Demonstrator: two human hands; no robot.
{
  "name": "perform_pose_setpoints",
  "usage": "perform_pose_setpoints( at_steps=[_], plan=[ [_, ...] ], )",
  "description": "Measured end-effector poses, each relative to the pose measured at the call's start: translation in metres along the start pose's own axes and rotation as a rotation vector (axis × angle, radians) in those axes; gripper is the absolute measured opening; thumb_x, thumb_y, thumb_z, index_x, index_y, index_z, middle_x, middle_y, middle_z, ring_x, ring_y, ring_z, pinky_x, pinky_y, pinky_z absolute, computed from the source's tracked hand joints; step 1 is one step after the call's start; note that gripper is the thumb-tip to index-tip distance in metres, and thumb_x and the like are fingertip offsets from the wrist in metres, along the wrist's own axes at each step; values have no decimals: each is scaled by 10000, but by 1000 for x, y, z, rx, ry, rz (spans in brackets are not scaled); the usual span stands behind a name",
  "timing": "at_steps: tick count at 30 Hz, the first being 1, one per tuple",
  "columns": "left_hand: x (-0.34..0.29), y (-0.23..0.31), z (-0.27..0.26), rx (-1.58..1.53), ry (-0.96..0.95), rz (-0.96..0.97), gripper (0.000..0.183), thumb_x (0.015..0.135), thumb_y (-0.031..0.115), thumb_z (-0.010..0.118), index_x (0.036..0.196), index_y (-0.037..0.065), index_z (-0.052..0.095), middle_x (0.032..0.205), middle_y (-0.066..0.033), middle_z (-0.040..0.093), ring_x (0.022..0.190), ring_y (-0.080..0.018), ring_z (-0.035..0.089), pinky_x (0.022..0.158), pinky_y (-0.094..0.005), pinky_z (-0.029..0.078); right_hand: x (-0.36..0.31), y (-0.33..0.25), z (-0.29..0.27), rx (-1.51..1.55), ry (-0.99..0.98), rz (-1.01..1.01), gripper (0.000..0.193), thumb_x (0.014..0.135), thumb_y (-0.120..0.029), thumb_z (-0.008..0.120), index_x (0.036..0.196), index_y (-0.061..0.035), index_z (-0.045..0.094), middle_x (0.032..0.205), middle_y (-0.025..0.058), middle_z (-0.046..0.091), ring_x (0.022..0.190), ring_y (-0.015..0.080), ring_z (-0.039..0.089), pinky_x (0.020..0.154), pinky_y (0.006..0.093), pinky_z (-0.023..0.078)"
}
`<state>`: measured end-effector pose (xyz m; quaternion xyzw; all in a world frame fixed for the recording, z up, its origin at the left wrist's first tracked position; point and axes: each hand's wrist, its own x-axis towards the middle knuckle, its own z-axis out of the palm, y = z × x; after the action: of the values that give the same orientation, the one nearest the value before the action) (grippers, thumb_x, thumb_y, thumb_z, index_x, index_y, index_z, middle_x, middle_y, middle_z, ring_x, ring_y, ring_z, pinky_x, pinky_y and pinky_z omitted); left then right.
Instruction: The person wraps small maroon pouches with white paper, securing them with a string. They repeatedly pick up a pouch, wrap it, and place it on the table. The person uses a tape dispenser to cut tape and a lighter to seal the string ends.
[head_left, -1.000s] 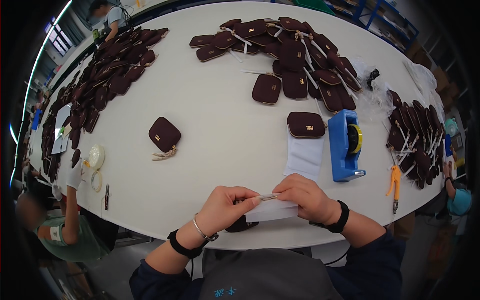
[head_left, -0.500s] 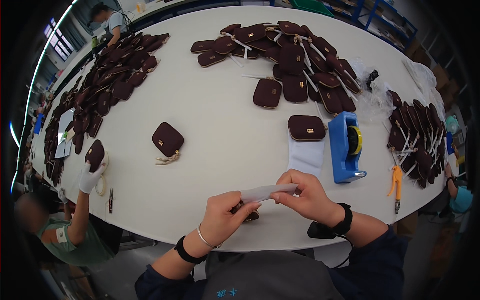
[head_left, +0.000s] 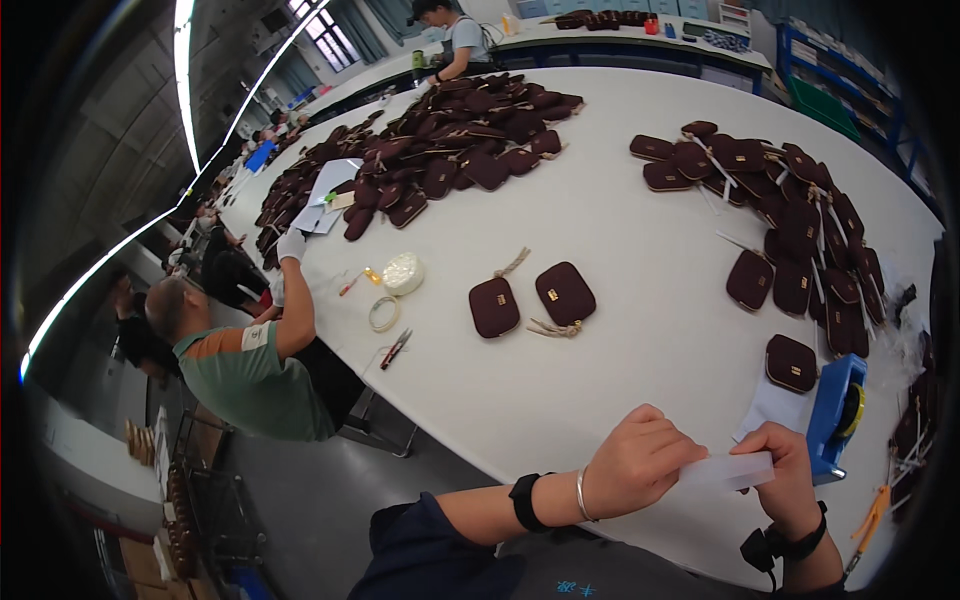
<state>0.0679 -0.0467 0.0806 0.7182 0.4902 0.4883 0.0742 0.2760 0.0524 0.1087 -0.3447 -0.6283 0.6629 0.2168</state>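
Between my two hands a strip of thin white paper (head_left: 727, 471) is held out level, low over the near table edge. My left hand (head_left: 640, 465) pinches its left end, fingers curled toward me. The other end is gripped between thumb and fingers of my right hand (head_left: 786, 476). Whether a pouch is under the paper, as my hands hide that spot, I cannot tell. Just beyond, a dark maroon zip pouch (head_left: 791, 362) rests on the far end of some white paper sheets (head_left: 770, 409). Beside them stands a blue tape dispenser (head_left: 832, 425) with a yellow roll.
Two maroon pouches (head_left: 494, 307) with cord tassels lie mid-table. Pouch heaps (head_left: 480, 130) cover the far left and the right (head_left: 800, 225). A gloved co-worker (head_left: 255, 360) reaches over at left, near tape rolls (head_left: 403, 273) and snips (head_left: 396, 348). An orange-handled tool (head_left: 872, 518) lies right.
The view has swung left, so my hands appear further right. A second pouch now lies beside the single one mid-table. The co-worker's gloved hand moved from a pouch to the papers.
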Motion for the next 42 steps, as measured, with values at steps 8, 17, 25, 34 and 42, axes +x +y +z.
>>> perform_pose_setpoints(
  at_steps=[8, 17, 25, 34, 42],
  plan=[
    [-12, 6, -9, -414, -8, -291, 300, 767, -85, 631, 1006, 76, 715, 900, -31, 705, 805, -196, 610, 749, -308, 471, 1, -8, 9, 23, 9, -94, 96, 702, 68, 737, 744, 14, 670, 755, 73, 655, 687, 127, 613, 638, 237, 462],
    [-6, 12, -11, -476, 11, -337, 152, 824, 11, 708, 967, 62, 709, 919, -35, 700, 820, -176, 605, 826, -314, 439, -6, -6, 12, -209, 82, -286, 129, 689, 84, 738, 731, 8, 642, 741, 78, 644, 676, 138, 611, 599, 239, 450],
    [-9, 17, -15, -127, 27, -215, 276, 752, -24, 713, 1008, 73, 669, 886, -27, 641, 855, -208, 605, 852, -345, 407, -10, -6, 23, -402, 125, -443, 152, 743, 73, 679, 839, -11, 598, 737, 51, 575, 652, 131, 535, 569, 270, 390],
    [-8, 12, -11, 73, 30, 56, 344, 652, -94, 652, 959, 58, 649, 881, -40, 648, 812, -203, 626, 749, -338, 421, -16, -15, 15, -188, -14, -193, 129, 715, 116, 673, 804, 29, 639, 733, 87, 627, 576, 137, 604, 504, 240, 482],
    [-1, 13, -21, -224, -47, -205, 227, 714, -80, 706, 914, 28, 704, 877, -67, 721, 788, -187, 668, 764, -315, 435, -4, -23, 6, 141, -154, -38, 70, 835, 84, 669, 887, 37, 672, 839, 85, 638, 650, 108, 597, 541, 215, 452]
  ],
)
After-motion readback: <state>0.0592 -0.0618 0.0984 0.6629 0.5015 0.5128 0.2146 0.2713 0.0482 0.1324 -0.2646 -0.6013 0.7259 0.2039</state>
